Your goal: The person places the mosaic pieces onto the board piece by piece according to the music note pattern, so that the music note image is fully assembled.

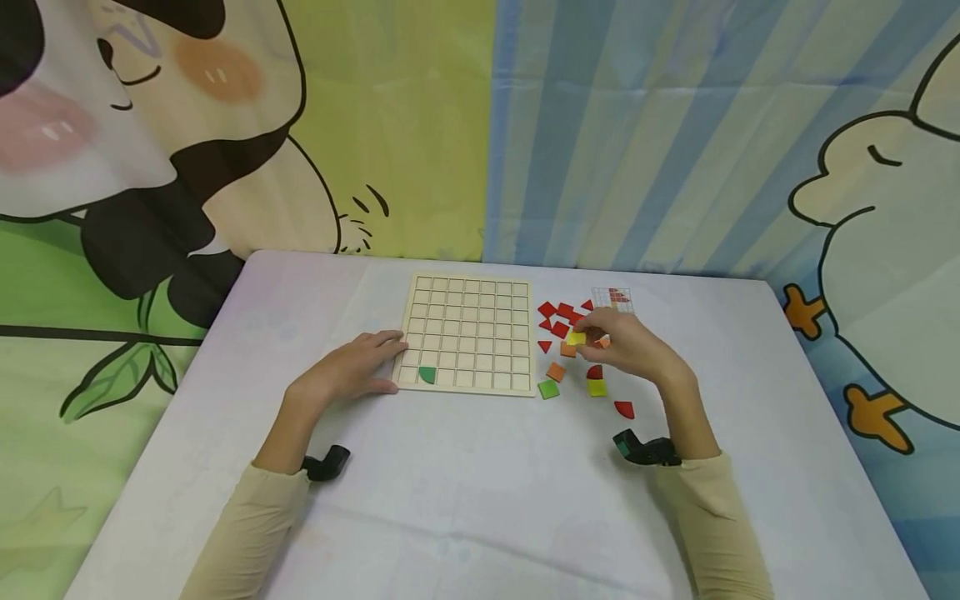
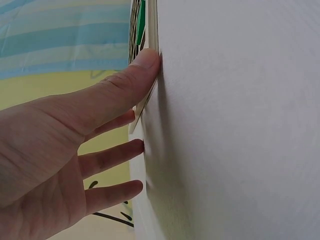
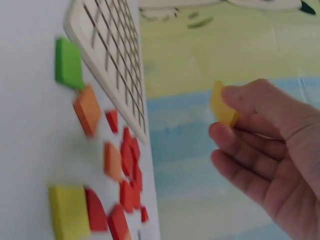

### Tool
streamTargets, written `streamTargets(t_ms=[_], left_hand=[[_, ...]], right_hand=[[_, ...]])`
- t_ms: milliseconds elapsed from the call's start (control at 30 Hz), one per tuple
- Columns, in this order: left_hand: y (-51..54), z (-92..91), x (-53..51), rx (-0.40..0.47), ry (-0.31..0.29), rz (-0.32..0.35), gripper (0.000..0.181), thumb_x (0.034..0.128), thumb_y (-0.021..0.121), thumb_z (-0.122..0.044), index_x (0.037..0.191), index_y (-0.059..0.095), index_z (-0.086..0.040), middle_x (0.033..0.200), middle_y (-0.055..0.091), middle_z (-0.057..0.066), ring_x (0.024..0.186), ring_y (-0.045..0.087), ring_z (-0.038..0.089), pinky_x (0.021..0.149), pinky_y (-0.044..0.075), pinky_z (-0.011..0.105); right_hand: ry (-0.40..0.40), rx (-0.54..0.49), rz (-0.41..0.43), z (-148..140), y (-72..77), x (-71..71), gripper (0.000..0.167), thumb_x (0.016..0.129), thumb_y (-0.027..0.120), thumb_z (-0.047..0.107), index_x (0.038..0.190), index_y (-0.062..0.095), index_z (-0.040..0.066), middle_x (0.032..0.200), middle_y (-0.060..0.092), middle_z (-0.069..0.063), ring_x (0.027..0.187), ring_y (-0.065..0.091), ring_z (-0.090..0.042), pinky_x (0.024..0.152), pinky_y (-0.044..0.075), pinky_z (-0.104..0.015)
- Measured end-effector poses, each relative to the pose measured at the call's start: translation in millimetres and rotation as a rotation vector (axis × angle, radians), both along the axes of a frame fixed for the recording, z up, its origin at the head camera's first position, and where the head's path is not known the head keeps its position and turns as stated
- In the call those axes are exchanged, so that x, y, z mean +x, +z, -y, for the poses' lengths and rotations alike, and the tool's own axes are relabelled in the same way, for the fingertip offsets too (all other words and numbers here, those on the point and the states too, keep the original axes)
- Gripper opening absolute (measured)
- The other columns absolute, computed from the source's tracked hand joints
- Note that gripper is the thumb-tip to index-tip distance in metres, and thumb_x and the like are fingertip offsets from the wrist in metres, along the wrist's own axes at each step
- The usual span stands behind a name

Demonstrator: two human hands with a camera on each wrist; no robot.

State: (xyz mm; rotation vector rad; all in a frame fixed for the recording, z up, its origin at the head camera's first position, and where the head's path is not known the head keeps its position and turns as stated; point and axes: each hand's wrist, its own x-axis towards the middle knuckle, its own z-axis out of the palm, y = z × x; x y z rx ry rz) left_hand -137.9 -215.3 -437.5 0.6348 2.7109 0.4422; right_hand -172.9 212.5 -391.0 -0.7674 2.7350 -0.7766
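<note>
A wooden grid board point(image 1: 468, 333) lies on the table with one green quarter-round piece point(image 1: 427, 375) in its bottom row. My left hand point(image 1: 351, 367) rests at the board's left edge, and in the left wrist view its thumb point(image 2: 145, 59) touches the corner while the other fingers are extended. Between thumb and fingers, my right hand point(image 1: 630, 343) pinches a yellow square tile point(image 3: 222, 104), raised above the table. Below it lie red tiles point(image 1: 559, 330), orange squares point(image 1: 556, 372), a green square point(image 1: 549, 389) and another yellow square point(image 1: 596, 387).
Behind the right hand lies a small printed grid card point(image 1: 612, 298), partly covered by the hand. A red quarter-round piece point(image 1: 624, 409) sits nearest the front. Printed cloth point(image 1: 637, 133) hangs behind the white table point(image 1: 465, 500). Black straps with cameras point(image 1: 647, 448) are on both wrists.
</note>
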Motion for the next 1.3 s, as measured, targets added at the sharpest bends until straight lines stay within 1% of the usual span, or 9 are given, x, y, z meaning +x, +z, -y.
streamTargets(t_ms=[100, 267, 367, 567, 733, 833, 967, 1133, 1300], left_hand=[[-0.7, 0.7, -0.2, -0.002, 0.000, -0.003, 0.075, 0.0846, 0.074, -0.035, 0.148, 0.041, -0.011, 0.157, 0.034, 0.010, 0.141, 0.036, 0.035, 0.109, 0.039, 0.054], [-0.4, 0.8, 0.3, 0.000, -0.002, -0.006, 0.074, 0.0849, 0.073, -0.035, 0.147, 0.042, -0.011, 0.157, 0.034, 0.009, 0.140, 0.037, 0.034, 0.109, 0.040, 0.053], [0.1, 1.6, 1.3, 0.001, -0.001, -0.010, 0.073, 0.0848, 0.073, -0.035, 0.147, 0.042, -0.011, 0.157, 0.035, 0.010, 0.140, 0.037, 0.034, 0.109, 0.039, 0.053], [-4.9, 1.3, -0.9, 0.011, -0.003, 0.000, 0.073, 0.0852, 0.072, -0.037, 0.147, 0.042, -0.012, 0.157, 0.034, 0.008, 0.141, 0.036, 0.033, 0.110, 0.038, 0.052], [-6.7, 1.1, -1.8, -0.001, 0.002, 0.000, 0.073, 0.0852, 0.072, -0.039, 0.147, 0.042, -0.014, 0.157, 0.034, 0.007, 0.141, 0.037, 0.032, 0.110, 0.039, 0.051], [-6.1, 1.7, -1.4, -0.001, 0.011, -0.005, 0.074, 0.0848, 0.073, -0.038, 0.147, 0.042, -0.014, 0.157, 0.034, 0.006, 0.140, 0.038, 0.031, 0.110, 0.040, 0.051], [-5.5, 0.9, -1.7, -0.002, 0.009, -0.008, 0.074, 0.0845, 0.073, -0.038, 0.147, 0.042, -0.014, 0.157, 0.035, 0.007, 0.140, 0.038, 0.031, 0.109, 0.040, 0.051], [-5.7, 0.5, -2.0, -0.004, 0.002, -0.012, 0.074, 0.0839, 0.074, -0.037, 0.147, 0.043, -0.013, 0.157, 0.035, 0.007, 0.140, 0.038, 0.032, 0.109, 0.040, 0.051], [-4.1, 0.5, -1.3, -0.005, 0.000, -0.011, 0.073, 0.0841, 0.074, -0.037, 0.146, 0.044, -0.013, 0.156, 0.035, 0.008, 0.140, 0.038, 0.032, 0.109, 0.040, 0.051]], right_hand=[[0.066, -0.041, -0.069, 20, -2.6, 5.0, 0.028, 0.087, 0.073, 0.016, 0.112, 0.070, 0.005, 0.103, 0.068, -0.006, 0.091, 0.062, -0.022, 0.078, 0.057, -0.036], [0.190, -0.118, -0.230, 49, -12.4, 12.8, 0.030, 0.084, 0.076, 0.014, 0.112, 0.073, 0.005, 0.102, 0.067, -0.006, 0.084, 0.063, -0.018, 0.068, 0.056, -0.025], [0.231, -0.126, -0.280, 65, -16.8, 15.4, 0.030, 0.082, 0.077, 0.011, 0.111, 0.074, 0.004, 0.102, 0.069, -0.007, 0.087, 0.066, -0.018, 0.070, 0.057, -0.025], [0.232, -0.088, -0.270, 96, -17.5, 20.2, 0.027, 0.083, 0.076, 0.014, 0.109, 0.075, 0.007, 0.103, 0.072, -0.005, 0.095, 0.069, -0.019, 0.079, 0.059, -0.029], [0.291, -0.074, -0.301, 130, -30.5, 19.3, 0.022, 0.083, 0.077, 0.017, 0.104, 0.076, 0.009, 0.100, 0.074, -0.002, 0.094, 0.070, -0.015, 0.082, 0.058, -0.027], [0.354, -0.035, -0.317, 151, -38.5, 18.1, 0.017, 0.085, 0.075, 0.019, 0.101, 0.076, 0.010, 0.098, 0.073, 0.000, 0.091, 0.068, -0.012, 0.081, 0.057, -0.025], [0.405, 0.032, -0.315, 170, -44.8, 17.3, 0.009, 0.088, 0.072, 0.018, 0.092, 0.075, 0.011, 0.090, 0.069, 0.000, 0.080, 0.063, -0.010, 0.072, 0.054, -0.022], [0.378, 0.128, -0.252, 180, -48.4, 16.9, 0.009, 0.088, 0.071, 0.020, 0.085, 0.073, 0.012, 0.084, 0.065, 0.001, 0.071, 0.054, -0.008, 0.065, 0.047, -0.019], [0.349, 0.156, -0.219, 181, -49.7, 16.7, 0.010, 0.087, 0.073, 0.021, 0.084, 0.072, 0.012, 0.082, 0.064, 0.001, 0.070, 0.052, -0.008, 0.065, 0.047, -0.020]])
